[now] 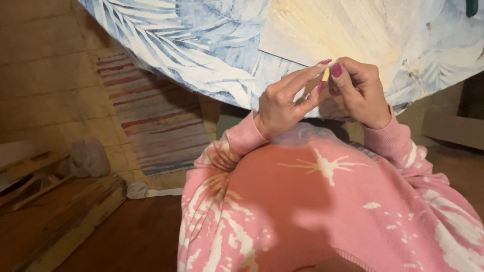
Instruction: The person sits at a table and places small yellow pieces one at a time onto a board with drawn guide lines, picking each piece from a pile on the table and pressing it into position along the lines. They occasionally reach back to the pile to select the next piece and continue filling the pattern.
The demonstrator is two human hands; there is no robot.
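My left hand point(286, 100) and my right hand point(359, 90) are raised together in front of my chest, just at the edge of a table covered with a blue leaf-print cloth point(201, 45). The fingertips of both hands, with pink-painted nails, meet around something very small and pale point(326, 74); what it is cannot be told. A pale wooden board point(343, 30) lies on the cloth just beyond my hands. I wear a pink sweater with white splashes point(322, 201).
A striped rug point(151, 116) lies on the tiled floor to the left. Grey bundles of cloth point(89, 157) sit by wooden planks point(45, 201) at lower left. A cardboard-coloured box edge point(454, 128) shows at right.
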